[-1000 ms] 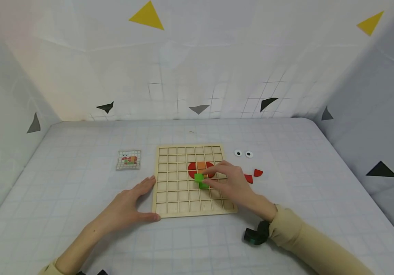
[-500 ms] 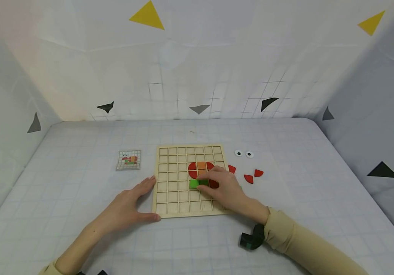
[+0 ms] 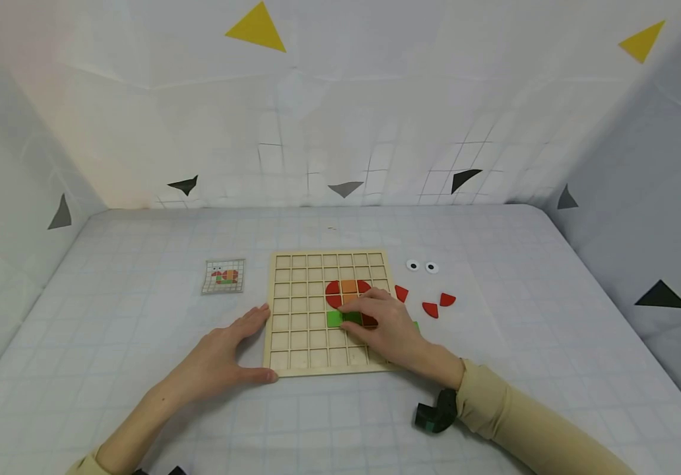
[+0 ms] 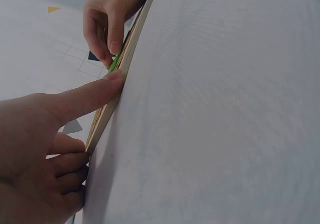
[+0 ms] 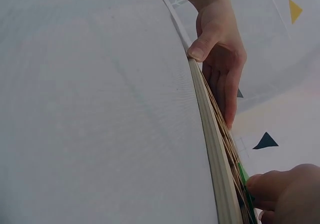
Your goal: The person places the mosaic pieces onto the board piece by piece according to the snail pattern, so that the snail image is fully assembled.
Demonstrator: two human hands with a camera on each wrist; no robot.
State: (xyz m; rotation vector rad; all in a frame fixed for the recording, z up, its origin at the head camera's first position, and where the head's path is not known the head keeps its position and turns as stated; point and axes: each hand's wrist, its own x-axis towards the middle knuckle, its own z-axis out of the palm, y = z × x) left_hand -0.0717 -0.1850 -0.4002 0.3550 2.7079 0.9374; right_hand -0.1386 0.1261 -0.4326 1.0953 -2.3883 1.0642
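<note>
While the left hand (image 3: 216,359), fingers extended, braces the near-left corner of the wooden board (image 3: 317,358), the right hand (image 3: 396,330) pinches a green square (image 3: 334,319) at a cell just nearer than a red quarter-circle (image 3: 333,301). Even pressure, I'd judge, would seat it without jostling its neighbours. Both wrist views catch the board edge-on; only the head view shows the small picture card (image 3: 224,276).

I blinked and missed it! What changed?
The right hand brought the green square left and down onto the board. I can't tell whether it has let go. The left hand, picture card and toy eyes stayed put.
</note>
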